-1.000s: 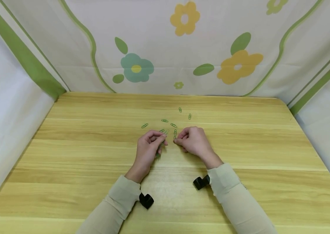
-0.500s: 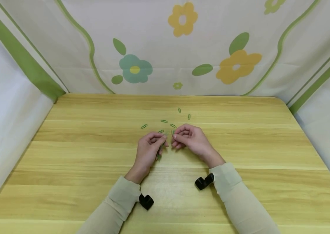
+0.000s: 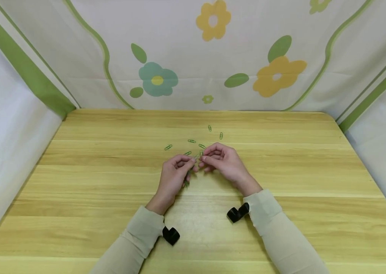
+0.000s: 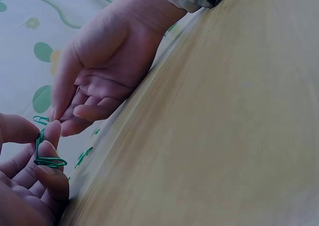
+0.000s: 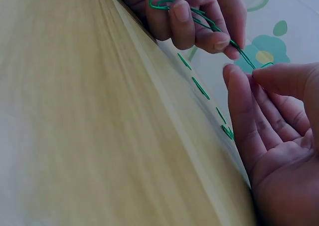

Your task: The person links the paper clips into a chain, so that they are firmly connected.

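Note:
In the head view my left hand (image 3: 172, 179) pinches a short chain of green paper clips (image 5: 217, 29) between thumb and forefinger. The chain's lower end hangs across the curled fingers, as the left wrist view shows with the loop of the end clip (image 4: 52, 162). My right hand (image 3: 227, 163) holds a single green paper clip (image 3: 201, 152) between thumb and index fingertip, close to the chain's upper end. Both sets of fingertips are nearly together above the table. Part of the held clip is hidden behind the right fingertips.
Several loose green paper clips lie on the wooden table (image 3: 110, 182) beyond the hands, among them one at the left (image 3: 168, 147) and one at the right (image 3: 221, 136). A white curtain (image 3: 186, 49) with printed flowers stands behind the table.
My right hand has picked up a paper clip from the table, lifted it and brought it left to the chain. The left hand has stayed nearly in place.

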{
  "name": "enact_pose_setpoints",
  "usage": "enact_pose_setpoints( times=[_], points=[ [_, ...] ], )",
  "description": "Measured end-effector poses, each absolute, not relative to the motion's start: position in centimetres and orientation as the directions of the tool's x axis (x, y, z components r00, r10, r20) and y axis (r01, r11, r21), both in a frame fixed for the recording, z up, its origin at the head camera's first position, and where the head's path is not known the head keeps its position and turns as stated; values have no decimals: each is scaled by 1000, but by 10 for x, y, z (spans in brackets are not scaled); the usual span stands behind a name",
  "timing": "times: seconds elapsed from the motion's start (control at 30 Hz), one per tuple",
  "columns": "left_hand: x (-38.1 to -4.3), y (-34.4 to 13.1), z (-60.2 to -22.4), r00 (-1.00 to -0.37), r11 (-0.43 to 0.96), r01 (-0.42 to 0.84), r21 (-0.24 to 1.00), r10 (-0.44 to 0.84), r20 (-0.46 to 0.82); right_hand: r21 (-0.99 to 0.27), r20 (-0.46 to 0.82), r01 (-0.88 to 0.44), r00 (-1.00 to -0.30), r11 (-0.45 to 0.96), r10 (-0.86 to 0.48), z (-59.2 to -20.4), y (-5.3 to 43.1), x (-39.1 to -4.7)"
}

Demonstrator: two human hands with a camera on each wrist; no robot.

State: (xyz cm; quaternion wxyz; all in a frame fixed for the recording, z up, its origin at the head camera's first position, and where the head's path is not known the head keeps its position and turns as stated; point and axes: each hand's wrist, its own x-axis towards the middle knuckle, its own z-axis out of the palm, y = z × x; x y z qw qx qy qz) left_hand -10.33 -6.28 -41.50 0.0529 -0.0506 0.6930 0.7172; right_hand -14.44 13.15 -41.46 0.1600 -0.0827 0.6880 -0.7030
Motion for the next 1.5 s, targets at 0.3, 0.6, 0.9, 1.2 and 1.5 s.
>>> enact_pose_setpoints(
  times=[0.3, 0.6, 0.9, 1.2, 1.5],
  points=[
    [-103, -64, -415, -989, -25, -146, 989, 17, -146, -997, -76, 71, -948, 27, -310, -412, 129, -143],
    [-104, -63, -415, -989, -18, -149, 989, 22, -148, -998, -59, 50, -969, 42, -240, -414, 130, -144],
    [-103, -64, -414, -987, -13, -156, 988, 29, -156, -996, -82, 87, -976, -14, -201, -413, 130, -144],
    [-102, -64, -414, -987, -16, -155, 988, 34, -155, -993, -81, 98, -972, -69, -219, -412, 129, -144],
    [-103, -64, -415, -988, -16, -151, 988, 34, -151, -993, -54, 76, -969, -85, -242, -413, 128, -141]
  ],
)
